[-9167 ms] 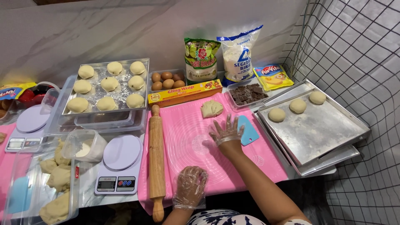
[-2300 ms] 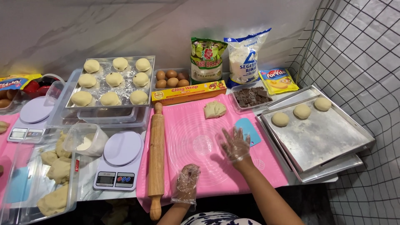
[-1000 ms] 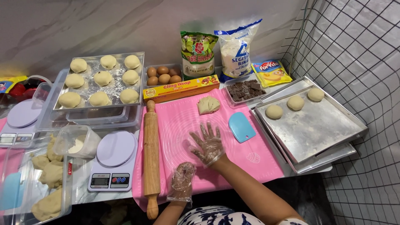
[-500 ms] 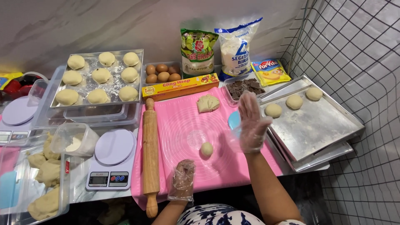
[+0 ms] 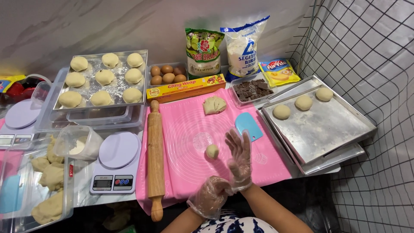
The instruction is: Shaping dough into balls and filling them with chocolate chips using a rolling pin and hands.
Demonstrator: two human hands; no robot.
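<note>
A small round dough ball [image 5: 211, 151] lies on the pink silicone mat [image 5: 189, 129]. My right hand [image 5: 238, 157], in a clear plastic glove, is raised just right of the ball with fingers spread, holding nothing. My left hand [image 5: 210, 199], also gloved, is loosely curled at the mat's near edge, below the right hand, with nothing in it. A flattened piece of dough [image 5: 214, 105] rests at the mat's far edge. A blue plastic scraper [image 5: 249, 126] lies on the mat's right side, just beyond my right fingertips.
A wooden rolling pin [image 5: 155, 155] lies along the mat's left edge. Right: metal tray [image 5: 327, 129] with three dough balls. Left: floured tray [image 5: 97, 71] of several dough balls, scale [image 5: 116, 166], dough tub [image 5: 47, 181]. Behind: eggs [image 5: 167, 74], wrap box [image 5: 185, 87], chocolate [image 5: 251, 89], flour bags [image 5: 245, 45].
My right hand came back from near the scraper and tray to beside the small dough ball. The ball lies uncovered on the mat; earlier my palm was over that spot.
</note>
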